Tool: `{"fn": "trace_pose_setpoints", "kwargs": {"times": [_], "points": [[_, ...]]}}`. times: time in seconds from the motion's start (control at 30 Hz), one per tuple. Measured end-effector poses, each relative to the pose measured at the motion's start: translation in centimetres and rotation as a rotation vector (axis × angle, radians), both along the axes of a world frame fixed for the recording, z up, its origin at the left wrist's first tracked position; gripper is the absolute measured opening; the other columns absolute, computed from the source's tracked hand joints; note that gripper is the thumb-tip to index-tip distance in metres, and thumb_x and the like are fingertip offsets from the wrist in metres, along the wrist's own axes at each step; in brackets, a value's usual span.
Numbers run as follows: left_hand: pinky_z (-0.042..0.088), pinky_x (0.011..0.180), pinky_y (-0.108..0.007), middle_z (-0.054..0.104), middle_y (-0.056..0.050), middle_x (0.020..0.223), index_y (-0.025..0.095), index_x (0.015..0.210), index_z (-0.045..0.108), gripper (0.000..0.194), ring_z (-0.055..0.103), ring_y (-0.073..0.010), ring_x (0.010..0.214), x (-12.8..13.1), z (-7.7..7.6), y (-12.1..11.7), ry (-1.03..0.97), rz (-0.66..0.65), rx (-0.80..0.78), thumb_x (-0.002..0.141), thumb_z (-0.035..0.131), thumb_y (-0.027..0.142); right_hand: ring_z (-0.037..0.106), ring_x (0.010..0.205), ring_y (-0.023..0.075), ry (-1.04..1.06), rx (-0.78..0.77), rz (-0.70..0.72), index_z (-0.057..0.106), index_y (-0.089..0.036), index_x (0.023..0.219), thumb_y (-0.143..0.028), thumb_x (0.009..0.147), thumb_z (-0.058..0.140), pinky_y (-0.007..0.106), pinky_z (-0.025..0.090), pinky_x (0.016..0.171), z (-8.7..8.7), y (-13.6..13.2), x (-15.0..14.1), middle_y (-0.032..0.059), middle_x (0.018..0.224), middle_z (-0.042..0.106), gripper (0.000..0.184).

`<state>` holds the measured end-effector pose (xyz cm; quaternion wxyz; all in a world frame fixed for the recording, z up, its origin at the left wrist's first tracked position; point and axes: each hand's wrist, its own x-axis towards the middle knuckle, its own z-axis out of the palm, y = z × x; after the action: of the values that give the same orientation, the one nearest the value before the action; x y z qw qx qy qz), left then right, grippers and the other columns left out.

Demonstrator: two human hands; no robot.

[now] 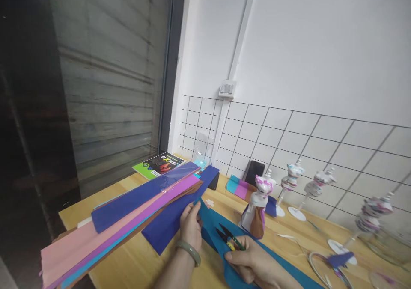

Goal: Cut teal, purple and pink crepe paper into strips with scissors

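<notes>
R hand (pixel 245 259), nearest cam, is closed round small snips (pixel 228 238) w/ green & yellow handles; dark blades parted a bit, over the teal sheet (pixel 276 261). L hand (pixel 191 222), pale green bangle (pixel 189 253) on wrist, pinches that sheet's upper L end betw. thumb & fingers. Hands apart from each other; sheet runs from L hand, under R hand, to lower R, above the wood table (pixel 123 261).

L of L hand: stack of coloured sheets (pixel 70 248), pink, purple, lt. blue & brown edges showing, dk. blue piece on top w/ clear film at its far end. Another dk. blue sheet (pixel 162 224) lies betw. stack & L hand.

To R: glass bowl (pixel 390 246) at frame edge, contents unclear; round hoop (pixel 316 267) w/ dk. blue scrap beside it. Mid table: mini dress form (pixel 257 205) in white, brown & purple; 3 more mini forms (pixel 290 180) on white round bases, wrapped in patterned stuff.

Farther: booklet (pixel 159 165), black & green cover, big white characters + small white label, too blurred to read. Clear bag (pixel 202 152) nr. corner, lt. blue stuff at its bottom. Black phone-like item (pixel 255 172) leans nr. the wire grid (pixel 279 130); striped piece (pixel 236 187) in front. Bkgd: white wall w/ switch box (pixel 227 89), no brand legible; dk. framed glass (pixel 112 75) at L.
</notes>
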<state>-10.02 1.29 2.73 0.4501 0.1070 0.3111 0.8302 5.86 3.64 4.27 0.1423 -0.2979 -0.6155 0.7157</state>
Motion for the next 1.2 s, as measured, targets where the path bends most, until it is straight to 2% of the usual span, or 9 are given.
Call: {"fn": "trace_pose_setpoints", "kwargs": {"times": [0.17, 0.27, 0.33, 0.43, 0.53, 0.67, 0.8, 0.97, 1.2], "points": [[0.041, 0.045, -0.018, 0.064, -0.002, 0.062, 0.014, 0.074, 0.061, 0.009, 0.059, -0.011, 0.052, -0.6, -0.4, 0.3, -0.018, -0.018, -0.061, 0.07, 0.065, 0.02, 0.02, 0.025, 0.0001, -0.06, 0.012, 0.009, 0.038, -0.018, 0.039, -0.038, 0.049, 0.079, 0.018, 0.006, 0.03, 0.4, -0.7, 4.4, -0.012, 0.028, 0.03, 0.047], [0.047, 0.05, -0.02, 0.066, -0.004, 0.065, 0.014, 0.077, 0.06, 0.003, 0.063, -0.0133, 0.058, -0.8, -0.7, 0.5, -0.025, -0.012, -0.09, 0.074, 0.059, 0.014, 0.029, 0.031, 0.0004, -0.072, -0.046, 0.009, 0.045, -0.015, 0.04, -0.031, 0.044, 0.081, 0.017, 0.012, 0.032, 0.7, -1.2, 7.9, -0.0096, 0.034, 0.038, 0.04], [0.048, 0.052, -0.021, 0.066, -0.004, 0.064, 0.014, 0.077, 0.059, 0.006, 0.064, -0.0131, 0.059, -0.8, -0.9, 0.6, -0.025, -0.002, -0.111, 0.076, 0.055, 0.01, 0.034, 0.034, 0.0015, -0.095, -0.081, -0.035, 0.048, -0.014, 0.042, -0.027, 0.041, 0.081, 0.016, 0.016, 0.033, 0.6, -1.4, 10.7, -0.0081, 0.037, 0.042, 0.035], [0.05, 0.054, -0.021, 0.065, -0.003, 0.062, 0.015, 0.075, 0.058, 0.01, 0.064, -0.0121, 0.058, -0.9, -1.2, 0.9, -0.015, 0.0, -0.138, 0.078, 0.053, 0.008, 0.028, 0.027, 0.001, -0.211, -0.081, -0.097, 0.042, -0.017, 0.037, -0.03, 0.04, 0.08, 0.017, 0.011, 0.029, 0.0, -1.9, 15.3, -0.0099, 0.029, 0.034, 0.041], [0.05, 0.055, -0.021, 0.065, -0.002, 0.062, 0.015, 0.075, 0.057, 0.011, 0.063, -0.011, 0.057, -0.9, -1.3, 1.0, 0.003, -0.01, -0.162, 0.08, 0.051, 0.007, 0.025, 0.025, 0.0011, -0.275, -0.086, -0.22, 0.043, -0.018, 0.04, -0.035, 0.031, 0.083, 0.018, 0.01, 0.028, -0.7, -2.6, 20.0, -0.01, 0.031, 0.038, 0.045], [0.049, 0.057, -0.019, 0.065, -0.002, 0.064, 0.015, 0.075, 0.057, 0.013, 0.061, -0.0083, 0.056, -0.7, -1.1, 1.1, 0.033, -0.03, -0.214, 0.081, 0.051, 0.005, 0.025, 0.027, 0.0022, -0.259, 0.025, -0.242, 0.047, -0.018, 0.042, -0.052, 0.045, 0.077, 0.02, 0.01, 0.031, -1.4, -3.5, 25.7, -0.0076, 0.031, 0.038, 0.045], [0.049, 0.06, -0.021, 0.066, 0.001, 0.067, 0.018, 0.075, 0.053, 0.017, 0.061, -0.0085, 0.057, -0.4, -1.0, 1.2, 0.081, -0.054, -0.291, 0.076, 0.055, 0.002, 0.022, 0.028, 0.0027, -0.342, 0.089, -0.365, 0.044, -0.019, 0.046, -0.06, 0.051, 0.07, 0.021, 0.01, 0.031, -2.2, -3.7, 30.2, -0.009, 0.031, 0.032, 0.049], [0.049, 0.057, -0.02, 0.063, 0.001, 0.066, 0.018, 0.083, 0.056, 0.022, 0.06, -0.0092, 0.057, -0.2, -0.6, 1.3, 0.192, -0.109, -0.41, 0.07, 0.06, 0.001, 0.02, 0.029, 0.0029, -0.425, 0.081, -0.475, 0.04, -0.02, 0.049, -0.058, 0.058, 0.068, 0.02, 0.011, 0.031, -3.2, -3.7, 33.3, -0.0108, 0.036, 0.028, 0.048], [0.05, 0.055, -0.023, 0.063, 0.0, 0.066, 0.018, 0.088, 0.057, 0.03, 0.06, -0.0136, 0.061, -0.8, -0.7, 1.7, 0.528, -0.218, -0.487, 0.06, 0.066, 0.015, 0.018, 0.027, 0.0034, -0.493, 0.1, -0.56, 0.039, -0.021, 0.05, -0.05, 0.064, 0.065, 0.021, 0.008, 0.03, -3.4, -3.7, 34.4, -0.0115, 0.035, 0.026, 0.041]]}}
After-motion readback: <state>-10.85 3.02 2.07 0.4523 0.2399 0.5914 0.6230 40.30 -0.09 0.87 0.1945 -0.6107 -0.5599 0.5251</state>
